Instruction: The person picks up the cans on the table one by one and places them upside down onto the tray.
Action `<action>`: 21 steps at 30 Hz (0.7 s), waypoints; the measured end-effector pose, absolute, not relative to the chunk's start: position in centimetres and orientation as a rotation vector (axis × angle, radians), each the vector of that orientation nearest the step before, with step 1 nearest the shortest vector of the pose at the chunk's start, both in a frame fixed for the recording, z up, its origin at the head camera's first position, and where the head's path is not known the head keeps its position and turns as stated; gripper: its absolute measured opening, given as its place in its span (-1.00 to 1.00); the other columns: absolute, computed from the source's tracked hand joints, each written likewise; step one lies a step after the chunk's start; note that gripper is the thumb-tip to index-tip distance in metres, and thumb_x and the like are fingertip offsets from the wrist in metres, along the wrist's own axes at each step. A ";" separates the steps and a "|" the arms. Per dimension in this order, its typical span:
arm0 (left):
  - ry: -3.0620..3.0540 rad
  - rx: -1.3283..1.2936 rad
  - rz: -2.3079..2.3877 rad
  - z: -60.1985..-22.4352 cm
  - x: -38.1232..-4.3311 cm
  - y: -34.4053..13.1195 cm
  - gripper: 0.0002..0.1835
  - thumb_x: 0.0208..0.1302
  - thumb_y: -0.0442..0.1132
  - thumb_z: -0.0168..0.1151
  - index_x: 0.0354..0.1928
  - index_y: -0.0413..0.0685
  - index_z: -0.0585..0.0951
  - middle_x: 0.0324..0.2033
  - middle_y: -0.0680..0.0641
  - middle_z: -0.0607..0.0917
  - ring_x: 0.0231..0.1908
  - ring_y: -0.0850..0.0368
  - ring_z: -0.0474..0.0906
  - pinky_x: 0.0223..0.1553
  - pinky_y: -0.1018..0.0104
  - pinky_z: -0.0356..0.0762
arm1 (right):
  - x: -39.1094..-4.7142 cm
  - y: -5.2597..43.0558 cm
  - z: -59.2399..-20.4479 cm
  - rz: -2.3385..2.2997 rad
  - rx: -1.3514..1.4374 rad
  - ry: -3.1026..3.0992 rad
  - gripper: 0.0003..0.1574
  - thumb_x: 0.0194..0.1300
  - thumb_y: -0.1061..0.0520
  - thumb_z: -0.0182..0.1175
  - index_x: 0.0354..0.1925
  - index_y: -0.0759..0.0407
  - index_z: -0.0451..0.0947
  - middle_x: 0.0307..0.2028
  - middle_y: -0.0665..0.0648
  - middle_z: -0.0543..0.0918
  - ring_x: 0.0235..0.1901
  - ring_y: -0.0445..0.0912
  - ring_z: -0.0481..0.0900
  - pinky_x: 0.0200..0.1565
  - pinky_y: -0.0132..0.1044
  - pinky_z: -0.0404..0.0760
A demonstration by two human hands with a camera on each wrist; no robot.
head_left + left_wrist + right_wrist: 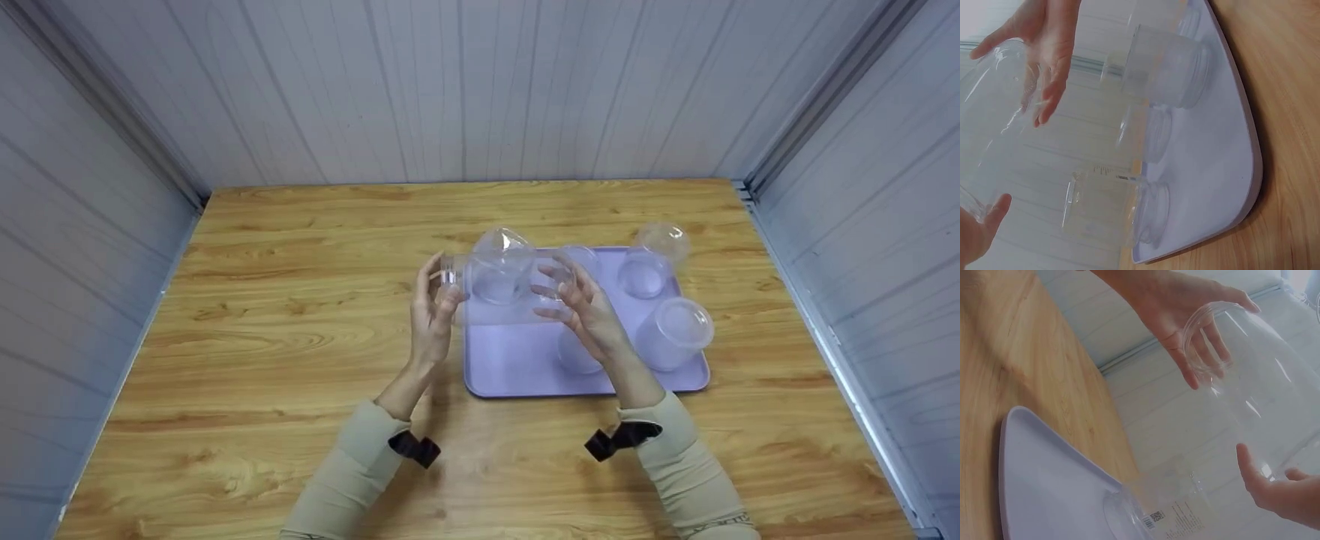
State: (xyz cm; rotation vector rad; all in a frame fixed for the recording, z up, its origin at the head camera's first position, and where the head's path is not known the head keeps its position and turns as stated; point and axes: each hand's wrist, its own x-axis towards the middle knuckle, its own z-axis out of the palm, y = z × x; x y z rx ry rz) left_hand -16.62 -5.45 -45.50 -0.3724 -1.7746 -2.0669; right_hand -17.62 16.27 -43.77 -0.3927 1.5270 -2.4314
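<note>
A large clear plastic jar [1275, 388] is held on its side between both hands, above the left part of a lilac tray [510, 367]. At its ridged mouth end, my left hand [433, 311] grips the rim, thumb on the near side and fingers behind. My right hand [589, 307] holds the other end, its fingers spread around the base and seen through the clear wall. The jar's inside shows nothing in the right wrist view. Behind it on the tray stands another clear jar [501, 238], partly covered by the held one.
Several more clear containers stand on the tray, among them a frosted-looking one [684, 324] at the right and one [643, 276] at the back right. A jar with a printed label [1168, 512] shows in the right wrist view. Wood-grain table [300, 337] surrounds the tray; pale panels [450, 90] enclose it.
</note>
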 end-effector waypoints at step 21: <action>-1.873 -0.409 -2.046 -45.4 -16.9 -6.8 -0.51 0.26 -0.34 -0.10 0.21 -0.42 0.20 0.08 -0.33 0.35 0.11 -0.20 0.27 0.08 0.13 0.32 | -17.0 16.9 -41.7 -2.337 -0.428 2.006 -0.07 0.08 0.23 0.18 0.33 0.32 -0.04 0.20 0.27 0.16 0.05 0.22 0.30 -0.12 -0.26 0.52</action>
